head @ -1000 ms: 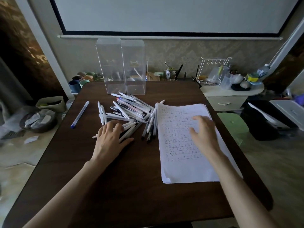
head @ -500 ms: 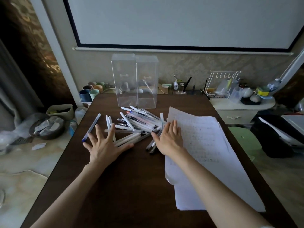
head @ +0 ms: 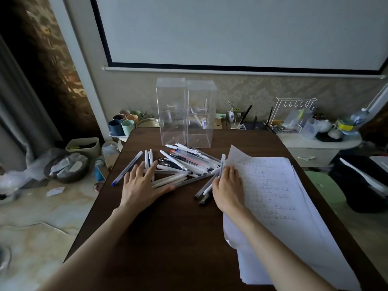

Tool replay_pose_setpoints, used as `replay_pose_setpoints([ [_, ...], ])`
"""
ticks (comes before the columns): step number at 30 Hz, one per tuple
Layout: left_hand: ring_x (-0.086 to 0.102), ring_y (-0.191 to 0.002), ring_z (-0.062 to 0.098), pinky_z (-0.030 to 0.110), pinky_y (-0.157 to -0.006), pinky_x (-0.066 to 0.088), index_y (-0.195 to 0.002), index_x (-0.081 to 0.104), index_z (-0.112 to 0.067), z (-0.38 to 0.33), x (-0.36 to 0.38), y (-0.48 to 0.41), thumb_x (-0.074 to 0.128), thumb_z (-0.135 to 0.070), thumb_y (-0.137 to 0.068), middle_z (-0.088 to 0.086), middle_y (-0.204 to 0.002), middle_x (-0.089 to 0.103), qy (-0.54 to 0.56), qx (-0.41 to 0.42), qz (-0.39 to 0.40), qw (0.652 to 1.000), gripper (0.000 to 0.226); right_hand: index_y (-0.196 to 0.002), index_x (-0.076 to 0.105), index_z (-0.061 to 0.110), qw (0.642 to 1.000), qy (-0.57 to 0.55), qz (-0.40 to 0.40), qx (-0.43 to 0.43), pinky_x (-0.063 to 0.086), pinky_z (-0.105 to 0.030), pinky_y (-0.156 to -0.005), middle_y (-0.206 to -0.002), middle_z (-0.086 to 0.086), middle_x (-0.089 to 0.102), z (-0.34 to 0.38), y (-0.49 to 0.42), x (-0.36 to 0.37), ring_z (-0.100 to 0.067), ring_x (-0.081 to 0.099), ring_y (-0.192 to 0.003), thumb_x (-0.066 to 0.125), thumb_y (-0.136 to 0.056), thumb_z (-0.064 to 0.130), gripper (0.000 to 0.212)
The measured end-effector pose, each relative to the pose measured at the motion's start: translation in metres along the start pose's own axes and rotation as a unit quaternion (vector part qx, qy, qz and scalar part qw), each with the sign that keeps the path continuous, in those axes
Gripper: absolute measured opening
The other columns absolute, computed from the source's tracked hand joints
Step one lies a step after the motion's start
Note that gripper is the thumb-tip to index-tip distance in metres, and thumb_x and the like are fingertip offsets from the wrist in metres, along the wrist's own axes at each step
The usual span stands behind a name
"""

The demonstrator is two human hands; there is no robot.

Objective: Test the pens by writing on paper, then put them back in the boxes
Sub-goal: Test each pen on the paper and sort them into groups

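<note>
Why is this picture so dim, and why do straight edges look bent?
Head view: weak, flat light leaves the dark table murky; the wide lens likely bows the frame of the projector screen; writing on the paper is too soft to read.

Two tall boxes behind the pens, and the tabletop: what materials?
The boxes: clear rigid plastic, likely acrylic, glossy; the clutter behind shows through them. The tabletop: dark brown wood look, satin sheen, possibly laminate; the grain is too dim to tell.

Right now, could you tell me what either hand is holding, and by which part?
Nothing is held: the left hand lies flat on the pens, the right hand flat at the edge of the paper.
</note>
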State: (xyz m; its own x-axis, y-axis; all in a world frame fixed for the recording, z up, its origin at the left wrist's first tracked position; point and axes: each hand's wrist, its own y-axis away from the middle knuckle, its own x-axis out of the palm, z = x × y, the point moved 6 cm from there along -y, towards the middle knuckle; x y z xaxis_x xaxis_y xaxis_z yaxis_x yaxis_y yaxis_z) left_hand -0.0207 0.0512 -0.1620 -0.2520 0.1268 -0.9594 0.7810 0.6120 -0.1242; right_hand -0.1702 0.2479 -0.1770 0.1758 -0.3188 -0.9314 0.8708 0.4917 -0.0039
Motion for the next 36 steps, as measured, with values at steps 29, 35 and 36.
replay_pose_setpoints([
  [29, 0.06, -0.076, 0.011, 0.027, -0.068, 0.043, -0.093, 0.065, -0.021, -0.149, 0.001, 0.129, 0.04, -0.047, -0.091, -0.01, -0.084, 0.066, 0.121, 0.319, -0.045, 0.939, 0.036, -0.092, 0.074, 0.023, 0.919, 0.024, -0.159, -0.361, 0.032, -0.023, -0.074, -0.086, 0.005, 0.058, -0.052, 0.132, -0.083, -0.011, 0.042, -0.085, 0.068, -0.079, 0.03, 0.016],
  [35, 0.054, -0.075, 0.007, 0.022, -0.065, 0.039, -0.094, 0.065, -0.018, -0.153, 0.004, 0.142, 0.024, -0.052, -0.097, -0.008, -0.084, 0.062, 0.137, 0.326, -0.07, 0.933, 0.054, -0.083, 0.072, 0.018, 0.931, -0.223, -0.128, -0.258, 0.041, -0.019, -0.073, -0.084, 0.004, 0.057, -0.084, 0.138, -0.076, -0.01, 0.048, -0.085, 0.066, -0.078, 0.044, 0.028],
  [36, 0.052, -0.074, 0.007, 0.023, -0.065, 0.038, -0.095, 0.065, -0.016, -0.154, 0.002, 0.143, 0.023, -0.05, -0.098, -0.006, -0.084, 0.06, 0.135, 0.328, -0.083, 0.931, 0.054, -0.08, 0.072, 0.019, 0.915, -0.335, -0.07, -0.215, 0.043, -0.021, -0.074, -0.08, 0.006, 0.061, -0.089, 0.137, -0.075, -0.008, 0.052, -0.083, 0.072, -0.076, 0.04, 0.021],
])
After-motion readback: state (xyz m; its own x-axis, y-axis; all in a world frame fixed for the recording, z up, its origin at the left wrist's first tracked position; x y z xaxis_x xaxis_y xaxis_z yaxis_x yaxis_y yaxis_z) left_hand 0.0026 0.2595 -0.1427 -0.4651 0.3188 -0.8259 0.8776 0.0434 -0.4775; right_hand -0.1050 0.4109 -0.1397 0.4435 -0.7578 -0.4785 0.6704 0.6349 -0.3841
